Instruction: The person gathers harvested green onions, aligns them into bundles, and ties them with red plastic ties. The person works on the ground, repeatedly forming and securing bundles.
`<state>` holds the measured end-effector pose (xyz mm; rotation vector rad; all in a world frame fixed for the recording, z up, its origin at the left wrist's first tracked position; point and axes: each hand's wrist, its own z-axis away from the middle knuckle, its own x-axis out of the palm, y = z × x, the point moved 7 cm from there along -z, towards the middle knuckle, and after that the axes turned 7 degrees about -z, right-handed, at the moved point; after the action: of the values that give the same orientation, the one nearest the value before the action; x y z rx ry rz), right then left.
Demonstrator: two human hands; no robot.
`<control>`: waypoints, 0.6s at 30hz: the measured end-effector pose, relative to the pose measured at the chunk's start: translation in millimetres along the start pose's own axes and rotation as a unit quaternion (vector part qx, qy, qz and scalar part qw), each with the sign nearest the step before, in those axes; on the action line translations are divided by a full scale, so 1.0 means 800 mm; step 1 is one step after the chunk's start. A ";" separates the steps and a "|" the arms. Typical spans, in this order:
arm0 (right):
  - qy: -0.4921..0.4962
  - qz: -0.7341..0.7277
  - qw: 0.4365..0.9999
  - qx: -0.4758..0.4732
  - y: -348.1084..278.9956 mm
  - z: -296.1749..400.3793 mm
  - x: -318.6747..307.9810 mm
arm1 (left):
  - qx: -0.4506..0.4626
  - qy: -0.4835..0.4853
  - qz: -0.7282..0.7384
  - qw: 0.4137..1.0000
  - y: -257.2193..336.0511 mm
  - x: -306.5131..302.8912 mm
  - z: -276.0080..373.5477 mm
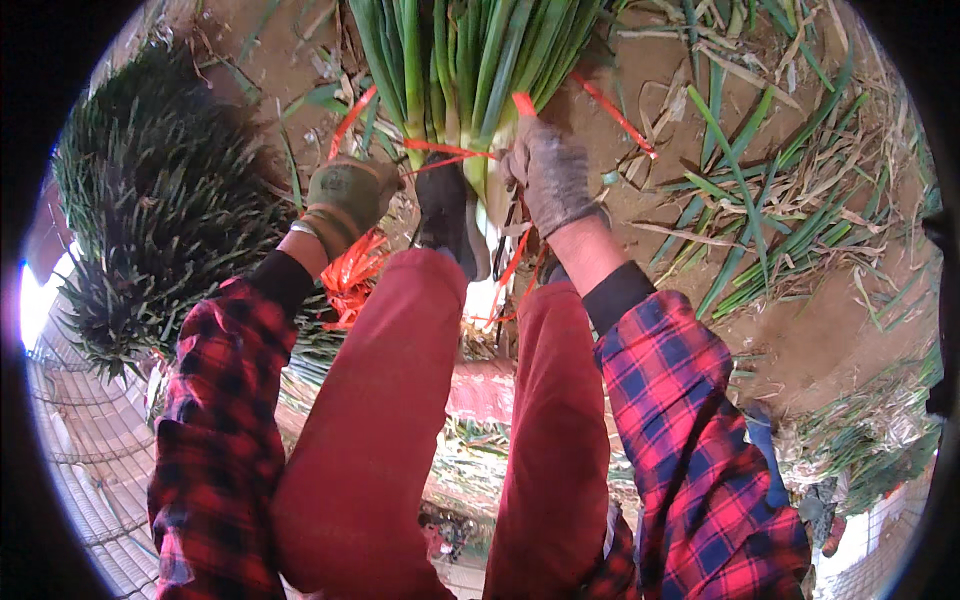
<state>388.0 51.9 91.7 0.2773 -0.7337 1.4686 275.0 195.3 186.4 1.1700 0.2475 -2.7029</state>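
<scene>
A bundle of large green onions (472, 67) lies on the ground before me, leaves fanned away and white stalks towards me. Red plastic twine (450, 154) passes across the lower leaves. My left hand (346, 196), in a green-and-brown work glove, grips the twine at the left of the bundle. On the right side, my right hand (551, 172) in a dirty grey glove is closed on the other part of the twine, a red end sticking up above the fist. Between the hands, my dark shoe (444, 202) rests against the stalks. The stalk ends are partly hidden by my legs.
A large heap of green onions (165, 202) stands at the left. Crumpled red plastic twine (351, 277) lies beside my left leg. Loose leaves and dry trimmings (765, 217) litter the dirt floor (645, 135) at the right. Another person's blue-clad leg (765, 450) appears at lower right.
</scene>
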 end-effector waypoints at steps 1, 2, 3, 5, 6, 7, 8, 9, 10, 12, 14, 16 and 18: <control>0.003 0.084 0.996 -0.015 -0.006 0.005 0.002 | -0.005 -0.032 -0.039 0.999 -0.004 -0.003 0.002; 0.007 0.166 0.986 -0.031 -0.009 0.006 -0.001 | -0.001 -0.028 -0.065 0.997 -0.008 -0.013 0.000; 0.017 0.248 0.968 -0.047 -0.014 0.010 -0.002 | 0.013 -0.034 -0.074 0.997 -0.010 -0.014 -0.006; 0.036 0.195 0.980 -0.012 -0.009 0.020 -0.005 | 0.044 -0.047 -0.093 0.994 -0.017 -0.017 -0.022; 0.050 0.170 0.984 0.007 -0.003 0.022 -0.012 | 0.055 -0.027 -0.123 0.991 -0.015 -0.017 -0.031; 0.035 0.355 0.929 -0.095 -0.018 0.018 -0.010 | 0.045 -0.054 -0.150 0.986 -0.020 -0.011 -0.044; 0.024 0.525 0.829 -0.189 -0.028 0.012 -0.005 | 0.037 -0.080 -0.177 0.980 -0.027 -0.004 -0.063; 0.015 0.678 0.684 -0.270 -0.022 0.013 -0.002 | 0.029 -0.099 -0.199 0.975 -0.032 0.010 -0.080; 0.033 0.654 0.675 -0.340 -0.018 0.020 0.001 | 0.059 -0.090 -0.172 0.979 -0.040 0.029 -0.089; 0.001 0.611 0.690 -0.389 0.002 0.052 0.022 | 0.045 -0.089 -0.196 0.976 -0.057 0.088 -0.093; 0.040 0.573 0.749 -0.330 0.014 0.057 0.005 | 0.033 -0.062 -0.161 0.984 -0.006 0.028 -0.115; 0.110 0.518 0.826 -0.193 0.042 0.056 -0.033 | 0.072 -0.041 -0.317 0.945 -0.013 0.063 -0.134; 0.126 0.454 0.867 -0.159 0.013 0.055 -0.032 | 0.025 -0.110 -0.112 0.987 -0.024 0.050 -0.151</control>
<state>367.7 6.6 106.7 -0.5972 -0.9261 2.1663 328.5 236.8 76.7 0.8917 0.2948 -3.0214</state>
